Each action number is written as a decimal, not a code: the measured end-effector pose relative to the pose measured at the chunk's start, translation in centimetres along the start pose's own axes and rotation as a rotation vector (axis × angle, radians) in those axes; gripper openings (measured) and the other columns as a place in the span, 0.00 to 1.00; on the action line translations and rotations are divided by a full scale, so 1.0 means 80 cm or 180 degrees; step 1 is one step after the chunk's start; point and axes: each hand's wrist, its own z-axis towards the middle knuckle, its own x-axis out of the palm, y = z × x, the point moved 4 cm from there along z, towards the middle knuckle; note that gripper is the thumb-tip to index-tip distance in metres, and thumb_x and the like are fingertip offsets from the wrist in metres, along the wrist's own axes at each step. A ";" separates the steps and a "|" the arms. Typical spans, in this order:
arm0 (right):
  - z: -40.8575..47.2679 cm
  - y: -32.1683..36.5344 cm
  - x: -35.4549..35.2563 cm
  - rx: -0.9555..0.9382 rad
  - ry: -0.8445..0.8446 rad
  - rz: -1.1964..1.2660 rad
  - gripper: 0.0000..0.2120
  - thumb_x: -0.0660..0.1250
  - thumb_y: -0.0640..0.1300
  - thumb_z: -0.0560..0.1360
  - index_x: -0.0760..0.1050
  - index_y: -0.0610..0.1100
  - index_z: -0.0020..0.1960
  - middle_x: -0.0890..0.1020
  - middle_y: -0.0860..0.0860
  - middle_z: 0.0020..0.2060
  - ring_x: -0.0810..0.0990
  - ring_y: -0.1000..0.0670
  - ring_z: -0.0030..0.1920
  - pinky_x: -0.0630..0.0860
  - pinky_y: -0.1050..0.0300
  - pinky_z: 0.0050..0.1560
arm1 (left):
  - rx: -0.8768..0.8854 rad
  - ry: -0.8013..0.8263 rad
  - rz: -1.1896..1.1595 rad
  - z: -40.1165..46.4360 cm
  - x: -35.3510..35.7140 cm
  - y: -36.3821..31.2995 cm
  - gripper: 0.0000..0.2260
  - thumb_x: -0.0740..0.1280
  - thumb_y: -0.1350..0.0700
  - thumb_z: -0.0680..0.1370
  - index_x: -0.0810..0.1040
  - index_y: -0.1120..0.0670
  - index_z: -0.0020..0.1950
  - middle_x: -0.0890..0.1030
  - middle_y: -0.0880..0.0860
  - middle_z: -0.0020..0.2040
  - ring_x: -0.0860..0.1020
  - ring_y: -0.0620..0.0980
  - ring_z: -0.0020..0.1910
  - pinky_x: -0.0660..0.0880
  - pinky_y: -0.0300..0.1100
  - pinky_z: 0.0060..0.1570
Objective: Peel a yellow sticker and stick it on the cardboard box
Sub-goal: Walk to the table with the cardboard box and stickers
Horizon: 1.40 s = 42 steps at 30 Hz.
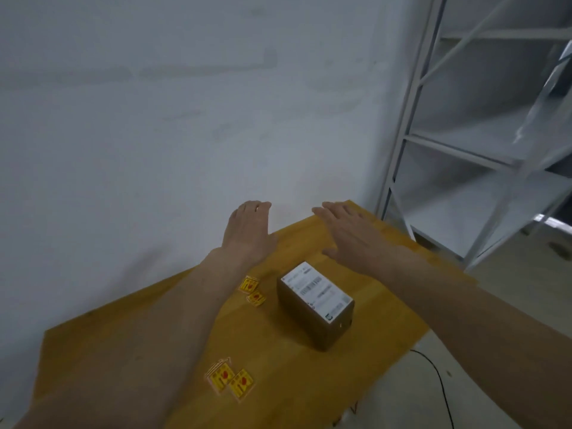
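A small brown cardboard box [315, 308] with a white shipping label on top stands in the middle of the wooden table [387, 320]. Two yellow stickers with red marks [252, 291] lie just left of it. Another pair of yellow stickers [230, 379] lies nearer the front edge. My left hand [249, 232] is stretched out past the table's far edge, fingers curled downward, holding nothing. My right hand [353, 235] hovers flat over the far part of the table beyond the box, fingers spread and empty.
A white wall runs behind the table. A grey metal shelving rack [464, 144] stands at the right. A black cable [439, 385] trails on the floor by the table's right edge.
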 end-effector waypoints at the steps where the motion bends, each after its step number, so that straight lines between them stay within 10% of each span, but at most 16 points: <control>1: 0.013 -0.009 0.004 -0.0020 0.0013 0.0000 0.36 0.68 0.48 0.74 0.53 0.45 0.75 0.60 0.44 0.75 0.58 0.43 0.74 0.61 0.46 0.71 | -0.0014 0.0002 -0.0034 0.019 0.004 -0.001 0.29 0.64 0.51 0.77 0.58 0.56 0.74 0.63 0.56 0.74 0.58 0.55 0.74 0.57 0.49 0.73; 20: 0.220 -0.146 0.113 -0.1445 0.0687 0.0336 0.35 0.65 0.48 0.76 0.49 0.47 0.76 0.55 0.46 0.76 0.51 0.45 0.76 0.54 0.48 0.74 | -0.1588 -0.0120 0.0000 0.138 0.123 0.003 0.26 0.63 0.52 0.78 0.60 0.56 0.74 0.64 0.53 0.73 0.58 0.51 0.74 0.56 0.43 0.72; 30: 0.205 -0.143 0.209 -0.2043 0.0918 0.0605 0.31 0.63 0.49 0.77 0.54 0.46 0.75 0.63 0.47 0.73 0.60 0.47 0.73 0.55 0.50 0.73 | -0.2055 -0.0264 0.0077 0.107 0.217 -0.006 0.16 0.61 0.52 0.79 0.72 0.51 0.66 0.77 0.51 0.64 0.74 0.51 0.62 0.72 0.45 0.57; 42: 0.148 -0.105 0.317 -0.2518 -0.0017 0.0816 0.26 0.62 0.49 0.77 0.60 0.47 0.72 0.69 0.49 0.69 0.64 0.47 0.69 0.61 0.53 0.68 | -0.2120 -0.0872 0.0390 0.019 0.329 0.053 0.15 0.64 0.53 0.77 0.75 0.53 0.62 0.80 0.53 0.61 0.77 0.54 0.59 0.75 0.48 0.56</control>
